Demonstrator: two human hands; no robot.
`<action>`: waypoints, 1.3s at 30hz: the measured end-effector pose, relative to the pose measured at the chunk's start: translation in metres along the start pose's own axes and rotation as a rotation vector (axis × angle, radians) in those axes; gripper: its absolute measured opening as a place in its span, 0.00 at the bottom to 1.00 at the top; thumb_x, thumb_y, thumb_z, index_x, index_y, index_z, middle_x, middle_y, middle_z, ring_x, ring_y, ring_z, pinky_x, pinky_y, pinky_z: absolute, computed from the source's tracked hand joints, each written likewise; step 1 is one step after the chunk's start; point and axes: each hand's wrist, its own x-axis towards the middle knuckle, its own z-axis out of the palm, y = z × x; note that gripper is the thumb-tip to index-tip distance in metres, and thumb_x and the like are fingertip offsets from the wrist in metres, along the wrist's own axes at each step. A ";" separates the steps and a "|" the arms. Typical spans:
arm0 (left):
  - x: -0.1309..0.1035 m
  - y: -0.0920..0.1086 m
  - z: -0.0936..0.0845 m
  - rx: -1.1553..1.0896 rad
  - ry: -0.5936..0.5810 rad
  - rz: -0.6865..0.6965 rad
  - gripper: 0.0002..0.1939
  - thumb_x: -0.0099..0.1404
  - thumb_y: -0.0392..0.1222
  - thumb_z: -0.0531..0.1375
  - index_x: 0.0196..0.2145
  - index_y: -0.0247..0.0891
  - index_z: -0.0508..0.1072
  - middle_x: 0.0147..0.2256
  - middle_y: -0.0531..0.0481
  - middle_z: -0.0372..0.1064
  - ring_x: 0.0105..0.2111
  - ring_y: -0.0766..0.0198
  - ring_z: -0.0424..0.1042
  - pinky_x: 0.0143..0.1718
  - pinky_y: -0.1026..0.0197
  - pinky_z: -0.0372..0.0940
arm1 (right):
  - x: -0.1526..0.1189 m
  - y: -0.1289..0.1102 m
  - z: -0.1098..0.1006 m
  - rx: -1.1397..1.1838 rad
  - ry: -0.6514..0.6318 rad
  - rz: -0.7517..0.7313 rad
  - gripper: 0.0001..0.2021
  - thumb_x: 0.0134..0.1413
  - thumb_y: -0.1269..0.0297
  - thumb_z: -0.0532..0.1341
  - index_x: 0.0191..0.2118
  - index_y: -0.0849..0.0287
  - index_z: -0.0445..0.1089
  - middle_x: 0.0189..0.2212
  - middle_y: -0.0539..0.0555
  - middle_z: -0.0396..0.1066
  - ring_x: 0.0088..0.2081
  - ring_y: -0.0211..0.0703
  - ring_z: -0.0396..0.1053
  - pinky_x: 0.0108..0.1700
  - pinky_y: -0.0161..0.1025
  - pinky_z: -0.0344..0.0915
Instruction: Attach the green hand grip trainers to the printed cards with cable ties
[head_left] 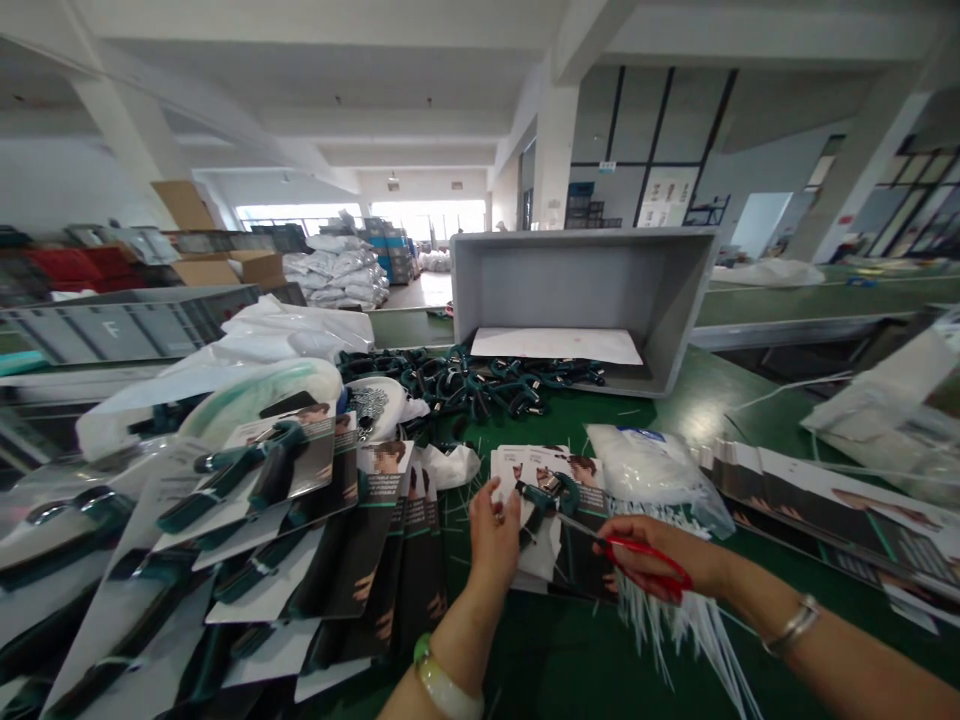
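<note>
My right hand point(649, 555) grips red-handled scissors point(656, 568); the blades point left over a printed card point(581, 500). On that card lies a pair of dark green pliers point(551, 495), and the scissor tips reach their handles. My left hand point(495, 525) is at the card's left edge, fingers bent beside the pliers; what they pinch is too small to make out. White cable ties point(697, 620) hang in a bunch below my right hand. To the left lie several carded pliers point(217, 490) in an overlapping pile.
Behind the cards, loose pliers point(465, 380) are heaped before a grey crate point(577, 285) tipped on its side. A bag of small metal parts point(371, 405) stands left of the heap. A clear plastic bag point(645, 465) and stacked cards point(847, 510) lie at right.
</note>
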 end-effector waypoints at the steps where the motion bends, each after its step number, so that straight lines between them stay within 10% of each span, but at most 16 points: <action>1: -0.002 0.001 -0.004 0.045 -0.005 0.014 0.19 0.56 0.47 0.56 0.44 0.36 0.69 0.44 0.41 0.65 0.39 0.59 0.67 0.41 0.59 0.61 | -0.001 -0.007 -0.004 -0.088 -0.029 0.014 0.24 0.47 0.45 0.59 0.40 0.61 0.63 0.16 0.43 0.60 0.14 0.26 0.53 0.15 0.26 0.51; 10: -0.004 -0.010 -0.023 0.137 -0.314 -0.021 0.11 0.51 0.47 0.61 0.30 0.39 0.75 0.28 0.51 0.72 0.29 0.63 0.69 0.32 0.63 0.62 | 0.031 -0.064 -0.010 -0.662 -0.162 -0.025 0.21 0.33 0.50 0.68 0.33 0.61 0.72 0.17 0.44 0.61 0.17 0.29 0.54 0.18 0.28 0.48; 25: 0.012 -0.023 -0.017 -0.194 -0.421 -0.194 0.15 0.42 0.45 0.67 0.26 0.32 0.75 0.23 0.50 0.72 0.23 0.67 0.68 0.25 0.67 0.61 | 0.074 -0.084 -0.023 -0.689 -0.354 0.071 0.22 0.25 0.53 0.71 0.31 0.60 0.73 0.14 0.41 0.61 0.14 0.25 0.53 0.15 0.25 0.49; 32: 0.007 -0.015 -0.021 -0.145 -0.414 -0.157 0.13 0.46 0.46 0.64 0.27 0.33 0.75 0.24 0.51 0.72 0.25 0.67 0.68 0.27 0.66 0.61 | 0.052 -0.071 -0.026 -0.526 -0.399 0.034 0.20 0.33 0.52 0.68 0.33 0.60 0.73 0.16 0.43 0.63 0.15 0.26 0.53 0.15 0.25 0.50; 35: -0.002 -0.013 -0.025 0.069 -0.332 -0.031 0.14 0.51 0.49 0.61 0.32 0.37 0.75 0.30 0.49 0.74 0.31 0.62 0.70 0.32 0.64 0.63 | 0.013 -0.053 -0.052 -0.442 -0.201 0.040 0.22 0.40 0.50 0.64 0.39 0.60 0.71 0.18 0.45 0.65 0.14 0.27 0.54 0.15 0.27 0.52; 39: -0.013 -0.009 -0.027 0.341 -0.226 0.227 0.13 0.52 0.47 0.61 0.36 0.41 0.75 0.42 0.46 0.71 0.42 0.54 0.68 0.44 0.56 0.62 | -0.064 -0.005 -0.123 -0.698 0.673 0.005 0.23 0.48 0.48 0.58 0.44 0.60 0.68 0.22 0.52 0.70 0.19 0.37 0.64 0.23 0.35 0.60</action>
